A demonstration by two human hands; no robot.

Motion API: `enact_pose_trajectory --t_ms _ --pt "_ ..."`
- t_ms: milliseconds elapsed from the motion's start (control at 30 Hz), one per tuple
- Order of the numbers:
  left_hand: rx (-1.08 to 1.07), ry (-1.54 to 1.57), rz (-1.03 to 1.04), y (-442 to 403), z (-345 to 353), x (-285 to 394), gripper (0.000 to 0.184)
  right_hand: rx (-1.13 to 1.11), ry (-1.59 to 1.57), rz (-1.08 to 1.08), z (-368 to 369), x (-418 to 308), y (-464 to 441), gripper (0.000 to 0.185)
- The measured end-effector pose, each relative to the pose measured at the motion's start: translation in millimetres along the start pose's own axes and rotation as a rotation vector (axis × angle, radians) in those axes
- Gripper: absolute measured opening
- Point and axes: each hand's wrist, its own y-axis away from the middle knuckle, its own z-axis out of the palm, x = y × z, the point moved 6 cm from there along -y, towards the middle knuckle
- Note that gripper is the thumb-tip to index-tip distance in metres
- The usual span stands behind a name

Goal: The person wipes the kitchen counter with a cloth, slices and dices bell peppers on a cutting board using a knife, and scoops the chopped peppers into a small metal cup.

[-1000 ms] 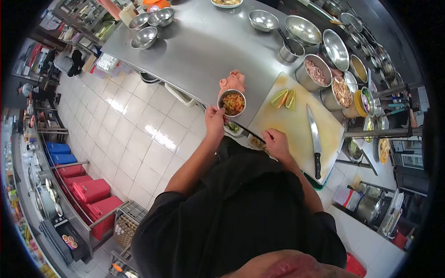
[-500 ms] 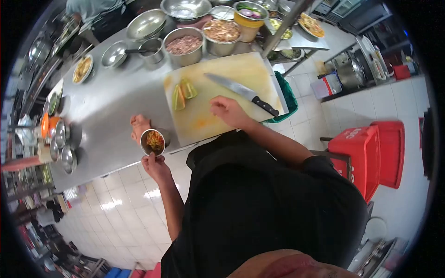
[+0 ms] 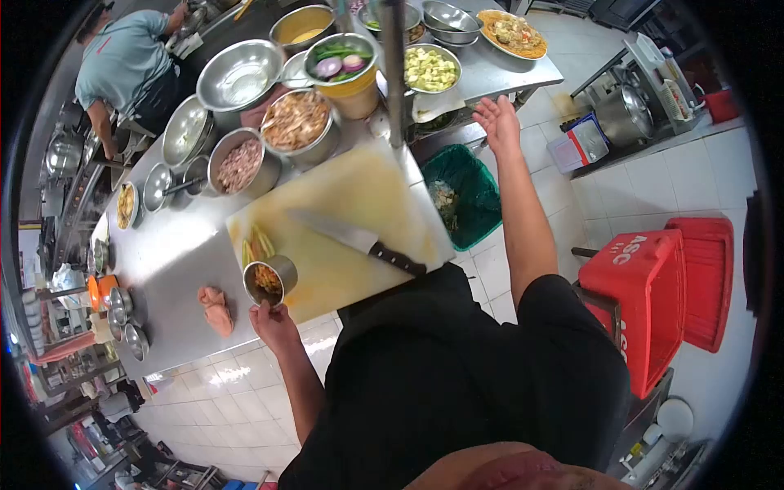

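Note:
My left hand (image 3: pixel 273 325) grips the rim of a small metal cup (image 3: pixel 283 268) that holds a chopped red and brown mix. The cup is over the left edge of the cutting board (image 3: pixel 335 245), in front of some pale green wedges (image 3: pixel 261 242). My right hand (image 3: pixel 498 122) is stretched far forward, palm up with fingers apart, and holds nothing. It is nearest to a bowl of chopped pale green pieces (image 3: pixel 431 69) and a plate of noodle-like food (image 3: pixel 513 34). A large knife (image 3: pixel 359 239) with a black handle lies on the board.
A pinkish raw meat piece (image 3: pixel 216 310) lies on the steel table (image 3: pixel 175 278). Pots of chopped meat (image 3: pixel 240 166) and vegetables (image 3: pixel 340 64) line the back, beside a metal post (image 3: pixel 394 73). A green-lined bin (image 3: pixel 465 220) and red container (image 3: pixel 633 286) stand right. Another person (image 3: pixel 131 65) works behind.
My right hand has swung from over the board forward and right, its fingers opening. The view has turned right. The cup in my left hand now overlaps the board's left edge.

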Motion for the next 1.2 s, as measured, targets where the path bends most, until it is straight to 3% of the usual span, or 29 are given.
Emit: enact_pose_trajectory --t_ms 300,567,733,1200 --pt "0.060 -0.119 -0.100 45.0 91.8 -45.1 0.017 0.134 -0.102 0.062 -70.6 -25.2 -249.5 0.055" --pt "0.081 -0.175 -0.104 61.3 113.8 -54.1 0.019 0.209 -0.023 0.113 -80.5 -38.1 -330.9 0.043" --pt "0.018 -0.166 -0.097 62.9 134.1 -55.8 0.019 0.285 -0.063 0.082 -78.4 -54.5 -329.0 0.063" --pt "-0.017 -0.177 -0.167 50.0 119.5 -71.2 0.017 0.215 0.101 -0.042 -171.3 -74.2 -123.4 0.058"
